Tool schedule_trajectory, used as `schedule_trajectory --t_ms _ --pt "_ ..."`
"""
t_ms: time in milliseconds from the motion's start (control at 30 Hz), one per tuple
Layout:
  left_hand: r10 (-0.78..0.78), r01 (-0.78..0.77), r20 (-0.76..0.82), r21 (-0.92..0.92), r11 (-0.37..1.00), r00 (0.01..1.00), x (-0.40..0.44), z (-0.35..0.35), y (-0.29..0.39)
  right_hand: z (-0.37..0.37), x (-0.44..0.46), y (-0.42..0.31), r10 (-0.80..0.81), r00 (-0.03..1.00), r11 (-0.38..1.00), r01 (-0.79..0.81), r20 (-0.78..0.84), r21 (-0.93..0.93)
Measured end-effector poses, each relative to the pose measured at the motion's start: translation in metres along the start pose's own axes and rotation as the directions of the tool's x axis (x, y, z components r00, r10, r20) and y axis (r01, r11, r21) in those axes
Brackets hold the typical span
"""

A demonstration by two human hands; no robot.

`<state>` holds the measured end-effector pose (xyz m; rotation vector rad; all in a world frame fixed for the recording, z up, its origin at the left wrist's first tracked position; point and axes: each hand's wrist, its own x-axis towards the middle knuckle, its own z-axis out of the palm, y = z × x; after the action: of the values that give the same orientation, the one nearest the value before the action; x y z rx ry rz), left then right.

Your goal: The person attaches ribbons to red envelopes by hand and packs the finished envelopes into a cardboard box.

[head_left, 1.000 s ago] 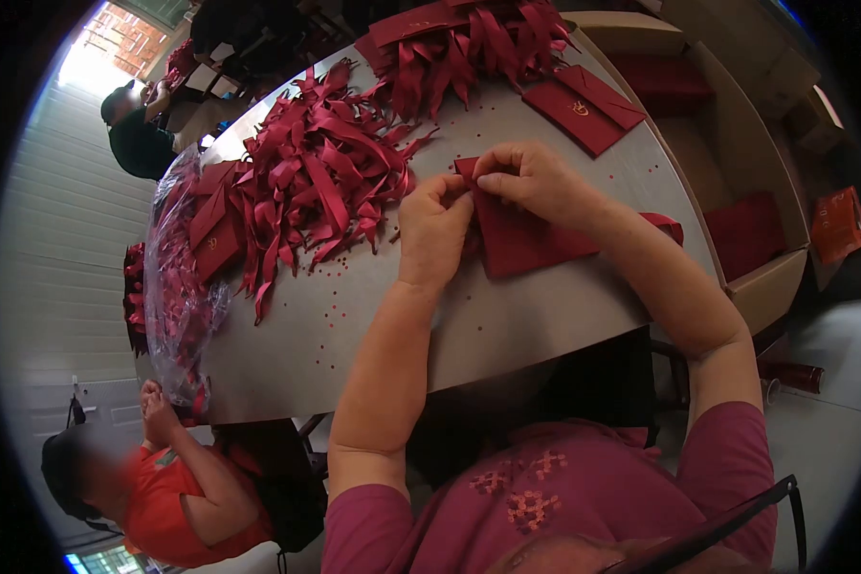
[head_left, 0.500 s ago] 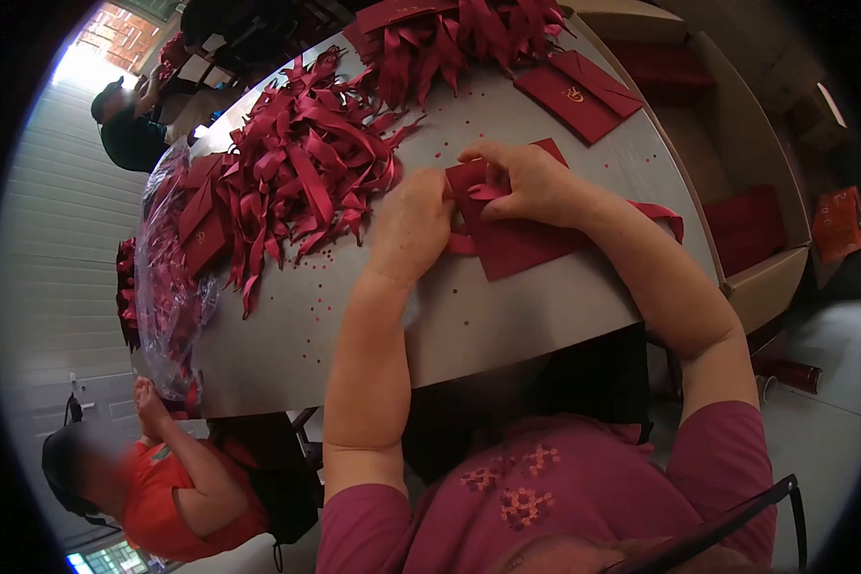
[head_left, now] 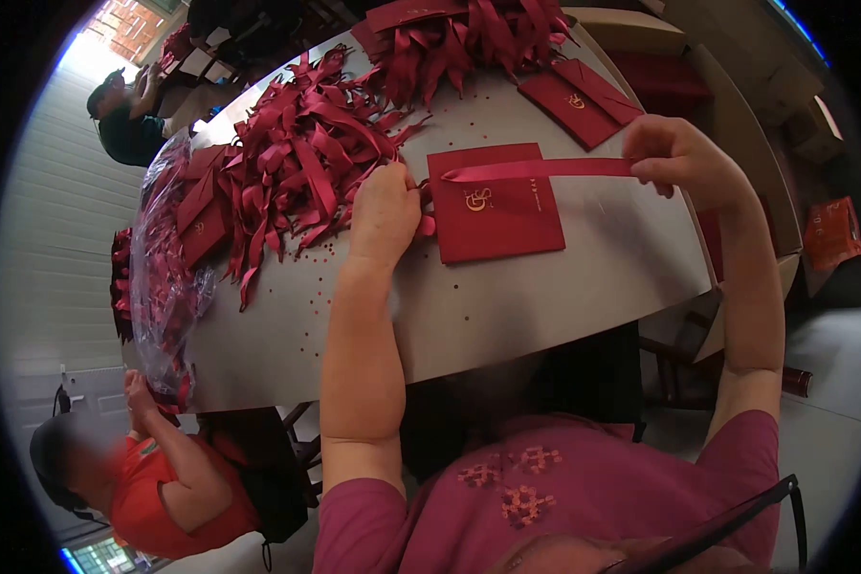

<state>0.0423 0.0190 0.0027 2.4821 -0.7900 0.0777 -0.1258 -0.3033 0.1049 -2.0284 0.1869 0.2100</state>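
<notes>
A flat red gift bag (head_left: 502, 230) with gold lettering lies on the grey table before me. A dark red ribbon (head_left: 574, 169) stretches from near its upper left part across its face and past its right edge. My right hand (head_left: 674, 158) pinches the ribbon's far end, raised over the table at the right. My left hand (head_left: 387, 215) is closed at the bag's left edge; its fingertips are mostly hidden, and a short piece of ribbon shows beside them.
A heap of loose red ribbons (head_left: 301, 158) lies left of the bag. Farther back is a stack of ribboned bags (head_left: 450, 43), with another flat bag (head_left: 579, 103) beside it. Clear plastic (head_left: 167, 277) covers items at left. An open cardboard box (head_left: 751, 153) stands right. Two other people sit at left.
My right hand has moved right, drawing the ribbon out straight across the bag. The bag has turned squarer to me, its lettering now uncovered. My left hand has shifted slightly left.
</notes>
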Motion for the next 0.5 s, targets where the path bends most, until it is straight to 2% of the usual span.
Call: schedule_trajectory --t_ms 33,100,133,167,200,233,267,333,367,433,467,500 --pt "-0.041 0.042 0.020 -0.040 0.998 0.999 0.000 0.001 0.001 -0.008 -0.005 0.004 -0.003 1.000 1.000 0.003 0.005 -0.003" --pt "-0.033 0.032 -0.010 -0.029 0.999 0.999 -0.001 0.002 0.003 -0.021 -0.014 0.013 -0.114 0.990 0.991 0.119 -0.081 0.057" --pt "-0.018 0.017 -0.038 -0.017 1.000 0.999 -0.001 0.002 0.005 -0.032 -0.014 0.017 -0.117 0.993 0.986 0.118 -0.013 0.114" --pt "-0.015 0.015 -0.037 -0.015 1.000 0.999 -0.001 0.003 0.005 -0.035 -0.010 0.022 -0.117 0.993 0.986 0.118 -0.015 0.117" --pt "-0.004 0.002 -0.075 -0.030 1.000 0.997 0.000 0.006 0.005 -0.035 -0.007 0.024 -0.232 0.971 0.896 0.234 -0.050 0.378" --pt "0.005 -0.010 -0.112 -0.046 0.999 0.994 0.000 0.009 0.005 -0.034 -0.005 0.026 -0.330 0.937 0.725 0.329 -0.114 0.605" --pt "0.005 -0.010 -0.109 -0.045 0.999 0.994 0.000 0.011 0.004 -0.031 0.000 0.026 -0.329 0.937 0.724 0.328 -0.115 0.607" --pt "0.126 -0.149 -0.309 -0.051 0.987 0.943 0.001 0.009 0.006 -0.011 0.017 0.008 -0.437 0.861 0.550 0.485 -0.260 0.680" --pt "0.129 -0.150 -0.305 -0.048 0.987 0.944 0.000 0.006 0.008 -0.002 0.026 0.003 -0.436 0.861 0.546 0.485 -0.263 0.683" --pt "0.026 -0.028 -0.305 0.000 1.000 0.952 -0.009 -0.018 0.029 0.016 0.043 -0.005 -0.483 0.853 0.686 0.508 -0.197 0.521" --pt "-0.073 0.068 -0.164 -0.035 0.997 0.984 -0.013 -0.028 0.037 0.027 0.048 -0.011 -0.481 0.852 0.682 0.511 -0.205 0.524" --pt "-0.068 0.064 -0.157 -0.032 0.997 0.985 -0.018 -0.037 0.046 0.039 0.051 -0.018 -0.432 0.893 0.768 0.437 -0.124 0.468"
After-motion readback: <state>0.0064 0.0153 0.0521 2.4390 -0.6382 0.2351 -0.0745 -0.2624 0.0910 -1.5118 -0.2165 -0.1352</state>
